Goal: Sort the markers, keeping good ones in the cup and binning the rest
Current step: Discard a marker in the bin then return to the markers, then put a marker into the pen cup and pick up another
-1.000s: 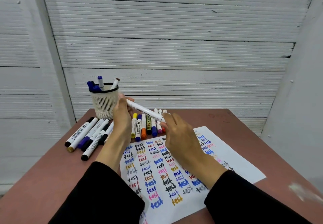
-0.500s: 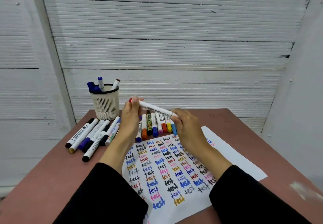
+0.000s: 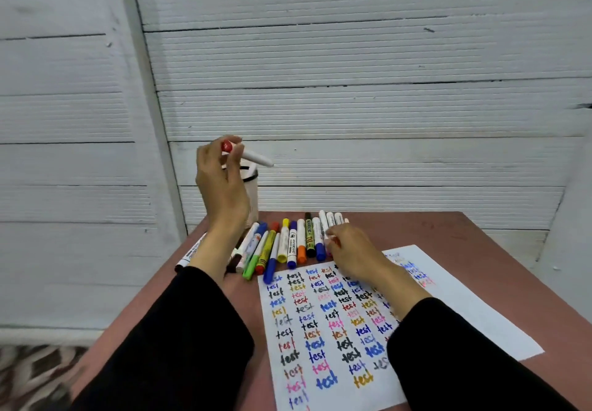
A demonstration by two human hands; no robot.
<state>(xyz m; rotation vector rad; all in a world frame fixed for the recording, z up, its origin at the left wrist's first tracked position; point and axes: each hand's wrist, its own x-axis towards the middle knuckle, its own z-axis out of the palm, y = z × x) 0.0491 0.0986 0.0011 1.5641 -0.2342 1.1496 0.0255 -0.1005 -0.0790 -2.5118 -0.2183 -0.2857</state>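
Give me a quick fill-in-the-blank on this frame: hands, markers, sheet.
The left hand holds a white marker with a ____ cap.
The right hand reaches into the row of markers lying on the ____.
The paper sheet carries the repeated word ____.

Missing: red; table; test
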